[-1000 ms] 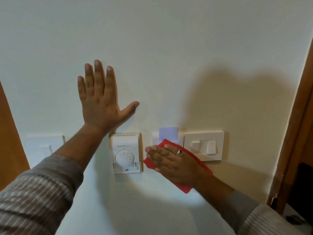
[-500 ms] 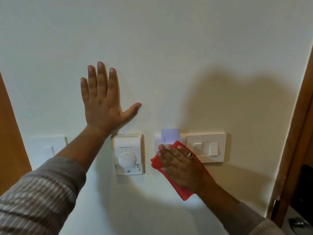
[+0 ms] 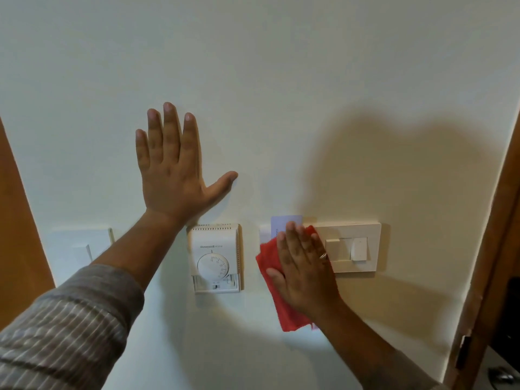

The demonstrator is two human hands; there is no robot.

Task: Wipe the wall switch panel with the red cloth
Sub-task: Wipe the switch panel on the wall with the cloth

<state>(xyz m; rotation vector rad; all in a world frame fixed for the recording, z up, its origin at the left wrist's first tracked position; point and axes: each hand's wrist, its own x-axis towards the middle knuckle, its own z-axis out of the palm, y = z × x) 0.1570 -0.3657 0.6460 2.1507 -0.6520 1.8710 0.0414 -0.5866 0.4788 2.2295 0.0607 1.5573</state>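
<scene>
The cream wall switch panel (image 3: 354,247) is fixed to the wall at the right, with two rockers showing. My right hand (image 3: 304,268) presses the red cloth (image 3: 271,273) flat against the wall, over the panel's left edge and the card slot beside it. The cloth hangs down below my palm. A pale card (image 3: 285,220) sticks up from that slot, just above my fingertips. My left hand (image 3: 174,175) is spread flat on the bare wall, up and to the left, holding nothing.
A white dial thermostat (image 3: 215,258) sits between my two arms. Another white switch plate (image 3: 81,249) is at the far left, partly behind my left forearm. Wooden door frames (image 3: 495,249) border the wall on both sides.
My right hand has slid the red cloth to the right and turned fingers-up, from beside the thermostat onto the switch panel's left edge. My left hand has stayed on the wall.
</scene>
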